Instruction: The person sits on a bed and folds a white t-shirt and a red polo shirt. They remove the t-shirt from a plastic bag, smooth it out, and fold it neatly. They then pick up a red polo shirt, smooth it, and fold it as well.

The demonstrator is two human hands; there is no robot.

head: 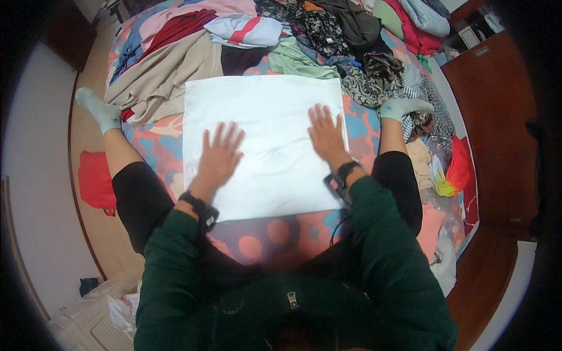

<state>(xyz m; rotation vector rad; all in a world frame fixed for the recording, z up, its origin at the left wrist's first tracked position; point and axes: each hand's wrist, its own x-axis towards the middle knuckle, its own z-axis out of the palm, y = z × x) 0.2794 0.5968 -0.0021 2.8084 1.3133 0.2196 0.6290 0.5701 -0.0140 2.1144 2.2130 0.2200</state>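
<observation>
A white square cloth (pixel 272 175) lies spread out between my legs on a patterned bed cover (pixel 263 234), with a few light creases across its middle. My left hand (pixel 221 153) is over the cloth's left part, palm down, fingers apart, holding nothing. Over the right part, near that edge, is my right hand (pixel 327 134), also palm down with spread fingers and nothing in it. Whether the palms press on the cloth or hover just above it, I cannot tell. Each wrist wears a black strap with a small device.
Beyond the cloth lie a beige garment (pixel 175 74), a folded white cloth with a red stripe (pixel 246 30), a light green garment (pixel 298 59) and a heap of dark patterned clothes (pixel 333 35). Plastic bags (pixel 443 171) lie at the right. A red bag (pixel 94 180) is on the floor at left.
</observation>
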